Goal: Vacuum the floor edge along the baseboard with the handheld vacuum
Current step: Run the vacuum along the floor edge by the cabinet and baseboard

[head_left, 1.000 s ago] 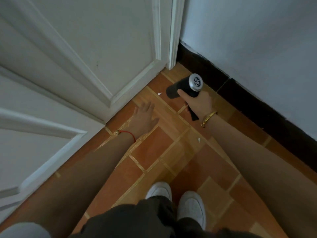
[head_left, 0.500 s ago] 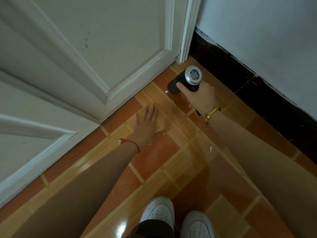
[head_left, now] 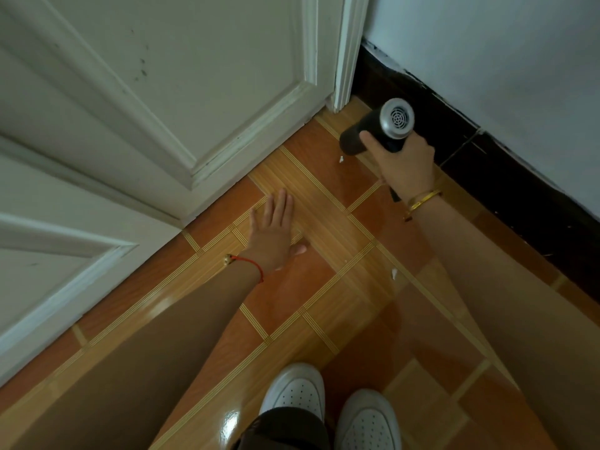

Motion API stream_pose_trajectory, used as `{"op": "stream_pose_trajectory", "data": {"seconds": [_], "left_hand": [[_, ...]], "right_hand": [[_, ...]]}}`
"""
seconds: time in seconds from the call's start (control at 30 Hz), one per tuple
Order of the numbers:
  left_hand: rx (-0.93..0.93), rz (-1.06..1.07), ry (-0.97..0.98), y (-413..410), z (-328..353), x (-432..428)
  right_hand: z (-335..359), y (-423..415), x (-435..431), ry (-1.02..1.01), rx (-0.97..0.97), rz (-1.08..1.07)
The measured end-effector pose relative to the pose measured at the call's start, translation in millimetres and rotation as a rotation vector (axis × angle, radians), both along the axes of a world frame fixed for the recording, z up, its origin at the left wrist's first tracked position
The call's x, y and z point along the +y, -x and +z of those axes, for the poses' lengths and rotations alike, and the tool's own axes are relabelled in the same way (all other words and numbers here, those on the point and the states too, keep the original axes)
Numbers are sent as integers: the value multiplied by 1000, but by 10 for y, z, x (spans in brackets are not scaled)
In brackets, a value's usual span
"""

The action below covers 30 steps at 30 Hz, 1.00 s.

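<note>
My right hand [head_left: 404, 167] grips a black handheld vacuum [head_left: 373, 133] with a silver vented rear cap, its nozzle end pointing down-left toward the floor near the door corner. The black baseboard [head_left: 487, 170] runs along the right under a pale wall. A small white scrap [head_left: 341, 159] lies on the tile just below the nozzle; another white scrap [head_left: 394, 273] lies further back. My left hand [head_left: 274, 232] rests flat on the orange tiled floor [head_left: 302, 287], fingers spread, holding nothing.
A white panelled door [head_left: 181, 86] and its frame [head_left: 345, 53] close off the left and far side. My two white shoes [head_left: 328, 407] stand at the bottom centre. The tiles are glossy.
The view has dropped closer to the floor and shifted left. My right hand has carried the vacuum nearer the baseboard and the door-frame corner. My left hand stays flat on the tile.
</note>
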<state>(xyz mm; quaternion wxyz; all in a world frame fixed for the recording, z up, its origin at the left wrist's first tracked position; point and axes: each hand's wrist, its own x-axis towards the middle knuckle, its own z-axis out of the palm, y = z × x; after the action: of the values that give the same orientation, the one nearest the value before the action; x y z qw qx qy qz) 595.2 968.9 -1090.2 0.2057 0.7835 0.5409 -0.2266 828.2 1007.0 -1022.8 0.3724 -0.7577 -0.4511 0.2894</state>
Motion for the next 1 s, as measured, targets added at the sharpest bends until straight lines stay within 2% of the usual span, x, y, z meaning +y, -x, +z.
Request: {"op": "stream_pose_trajectory", "data": {"seconds": [0.13, 0.53, 0.63, 0.73, 0.87, 1.0], "left_hand": [[2, 6, 19, -14, 21, 6], [-77, 2, 1, 34, 18, -21], [-105, 14, -21, 46, 11, -27], [-163, 45, -49, 67, 1, -40], [-180, 45, -87, 69, 5, -41], [-220, 4, -158, 52, 10, -83]], "right_hand": [[-14, -87, -67, 62, -94, 61], [-21, -6, -54, 64, -88, 139], [-56, -36, -119, 60, -38, 103], [-65, -102, -222, 130, 19, 183], [-88, -121, -450, 98, -37, 138], [-74, -165, -715, 135, -86, 200]]}}
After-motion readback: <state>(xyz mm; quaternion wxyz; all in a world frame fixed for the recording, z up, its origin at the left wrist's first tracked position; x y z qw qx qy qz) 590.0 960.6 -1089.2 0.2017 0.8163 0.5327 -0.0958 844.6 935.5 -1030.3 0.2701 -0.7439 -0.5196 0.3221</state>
